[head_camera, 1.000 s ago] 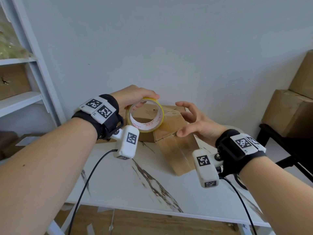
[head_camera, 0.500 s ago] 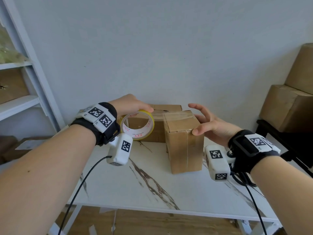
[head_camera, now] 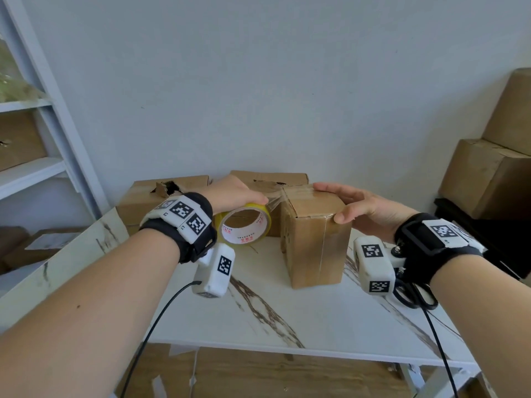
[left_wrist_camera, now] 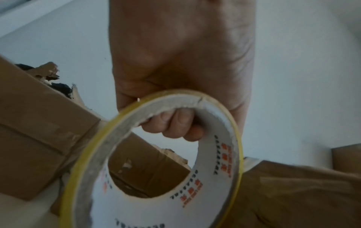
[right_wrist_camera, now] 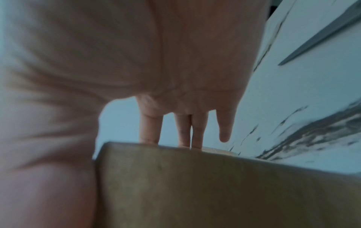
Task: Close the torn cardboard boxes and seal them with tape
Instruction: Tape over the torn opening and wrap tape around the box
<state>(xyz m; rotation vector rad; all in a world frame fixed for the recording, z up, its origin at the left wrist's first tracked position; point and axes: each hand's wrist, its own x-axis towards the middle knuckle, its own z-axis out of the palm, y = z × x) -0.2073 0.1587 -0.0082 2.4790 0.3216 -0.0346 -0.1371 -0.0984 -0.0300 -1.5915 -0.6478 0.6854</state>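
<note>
A small upright cardboard box [head_camera: 314, 242] stands on the white marble table [head_camera: 287, 317], a strip of clear tape [head_camera: 290, 193] across its top. My left hand [head_camera: 232, 191] grips a yellow-edged tape roll [head_camera: 244, 225] just left of the box, fingers hooked through its core [left_wrist_camera: 175, 125]. The strip runs from the roll onto the box. My right hand [head_camera: 353, 202] lies flat on the box top, straight fingers [right_wrist_camera: 185, 132] pressing the tape, thumb at the front edge. Two more boxes stand behind: one with a torn hole [head_camera: 161, 196], one at the back [head_camera: 270, 179].
Black scissors [head_camera: 416, 294] lie on the table under my right wrist. A white shelf unit [head_camera: 43, 133] stands at the left with boxes on it. Stacked cardboard boxes [head_camera: 494, 173] sit on a dark stand at the right. A wall is close behind.
The small box was tipped upright from lying tilted, and now stands on the table. My right hand came down flat onto its top; the left hand drew the roll lower and leftward, stretching tape.
</note>
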